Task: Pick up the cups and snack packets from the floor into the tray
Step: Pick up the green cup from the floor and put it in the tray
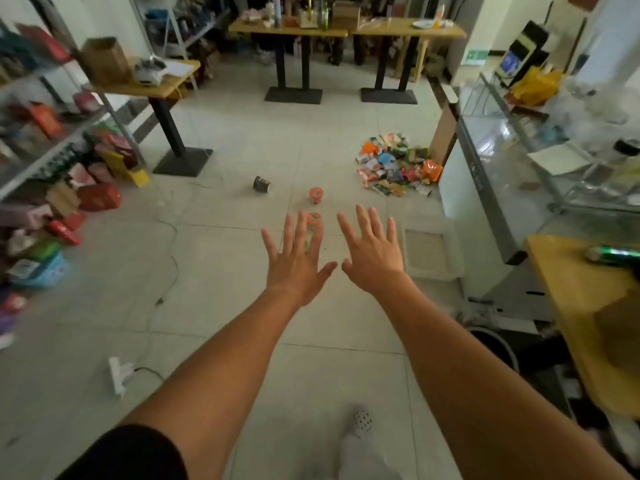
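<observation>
Both my hands are stretched out in front of me, palms down and fingers spread, holding nothing. My left hand [298, 258] partly hides an orange-lidded cup [313, 219] standing on the floor. A second orange-lidded cup [316, 195] stands just beyond it. A dark cup [261, 184] lies on its side further left. My right hand [373, 251] hovers left of the white tray [457, 252], which rests on the floor. A heap of colourful snack packets [396, 165] lies beyond the tray, by the counter.
A glass display counter [519, 174] runs along the right, with a wooden table [568, 299] nearer me. Shelves of boxes [52, 188] line the left. A table base [183, 162] stands left of the dark cup. A power strip [118, 374] and cable lie on the floor.
</observation>
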